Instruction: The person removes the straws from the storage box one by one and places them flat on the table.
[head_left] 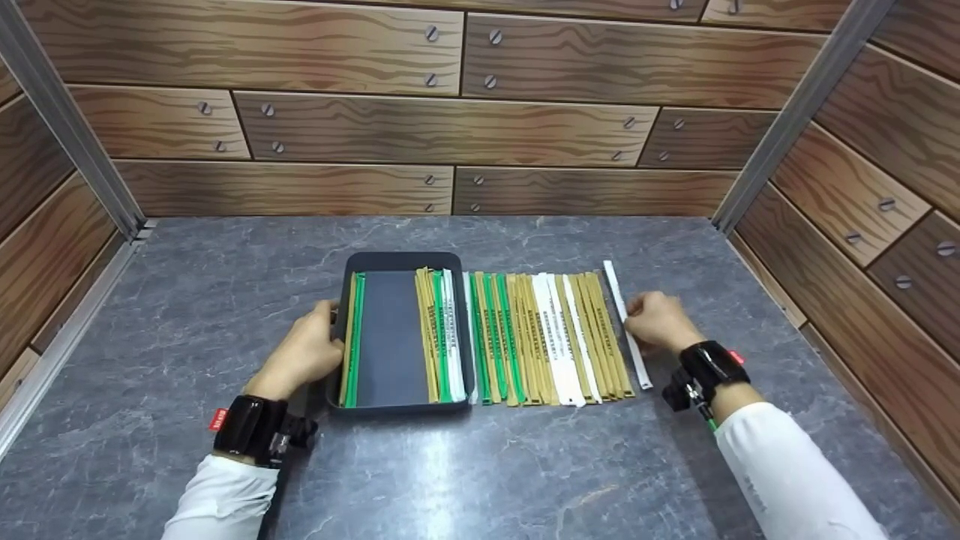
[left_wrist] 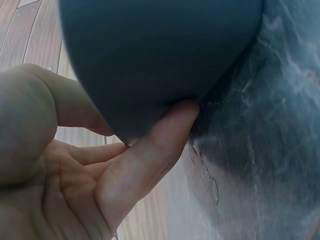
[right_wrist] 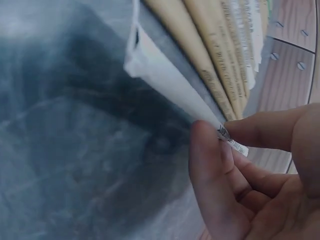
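My left hand grips the left side wall of a dark grey tray. In the left wrist view the fingers curl about the tray wall. Inside the tray, slim yellow-brown and green packets stand along the left side, and yellow-brown, green and white packets along the right. Between thumb and fingers, my right hand pinches one long white paper packet, slightly tilted, just right of the row. In the right wrist view this white packet has small dark print.
Right of the tray lies a side-by-side row of yellow-brown, green and white packets on the grey marbled table. Wood-patterned walls with metal corner posts enclose the back and sides.
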